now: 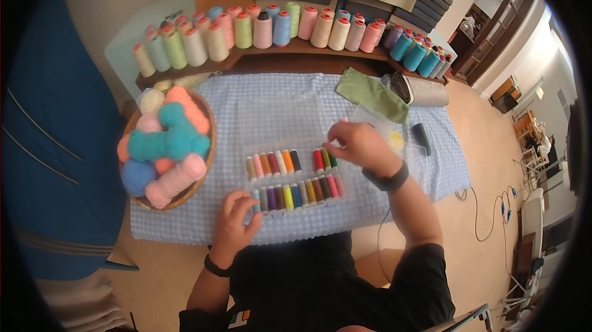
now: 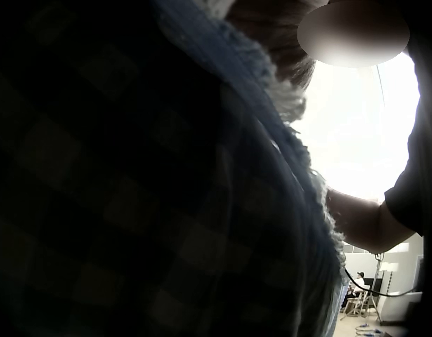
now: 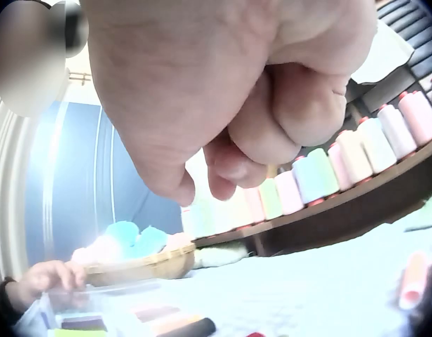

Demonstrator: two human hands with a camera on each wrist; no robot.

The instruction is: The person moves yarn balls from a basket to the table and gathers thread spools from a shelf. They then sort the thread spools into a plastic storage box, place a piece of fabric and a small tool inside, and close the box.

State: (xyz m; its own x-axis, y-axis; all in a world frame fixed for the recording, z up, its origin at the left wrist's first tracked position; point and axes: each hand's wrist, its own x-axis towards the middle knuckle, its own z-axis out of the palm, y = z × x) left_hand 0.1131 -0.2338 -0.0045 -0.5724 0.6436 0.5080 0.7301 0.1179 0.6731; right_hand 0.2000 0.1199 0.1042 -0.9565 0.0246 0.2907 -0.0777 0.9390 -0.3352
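Note:
A clear plastic thread case [image 1: 349, 191] lies on the checked cloth with its lid [image 1: 277, 116] folded back. Small spools in many colours fill its front row [image 1: 299, 193]; in the back row a gap separates a black spool [image 1: 295, 160] from a red spool [image 1: 318, 159]. My left hand [image 1: 234, 224] rests at the case's left front corner, fingers loosely bent. Over the right end of the back row hovers my right hand [image 1: 364, 147], thumb and forefinger slightly apart. The right wrist view shows its fingers [image 3: 272, 119] loosely curled, nothing visible between them.
A wicker basket [image 1: 211, 168] of yarn stands on the left. Large thread cones [image 1: 282, 28] line the shelf behind. To the right lie a green cloth [image 1: 373, 94], a grey roll [image 1: 425, 91], a dark cylinder [image 1: 420, 137] and a clear container with something yellow [image 1: 395, 141].

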